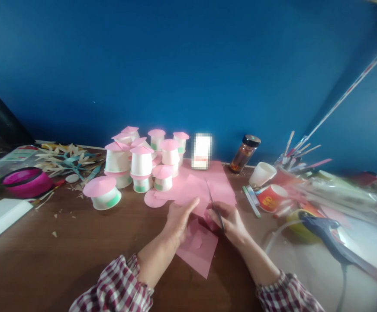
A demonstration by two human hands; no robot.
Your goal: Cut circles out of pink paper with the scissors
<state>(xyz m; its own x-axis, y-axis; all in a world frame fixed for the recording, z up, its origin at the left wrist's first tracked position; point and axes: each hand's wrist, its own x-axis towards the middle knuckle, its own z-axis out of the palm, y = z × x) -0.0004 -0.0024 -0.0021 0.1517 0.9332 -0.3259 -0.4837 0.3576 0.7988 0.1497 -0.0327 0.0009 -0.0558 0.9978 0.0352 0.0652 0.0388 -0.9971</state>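
Note:
Between thumb and fingers, my left hand (180,219) grips a piece of pink paper (194,190). My right hand (229,221) is closed round the handles of a pair of scissors (219,213), whose blades point away from me along the paper's right side. Whether the blades touch the paper I cannot tell. Under my hands lies a pink paper scrap (204,249) with a smaller bit on it. Farther back are larger pink sheets (222,180). To the left stand several white paper cups (142,164) topped with pink paper cones (99,186).
A pink paper disc (154,199) lies by the cups. At the left are wood shavings (71,160) and a magenta container (27,182). Rightward stand a dark-lidded jar (245,154), a white cup (262,174), a red paper cup (272,198) and a glue gun (334,236).

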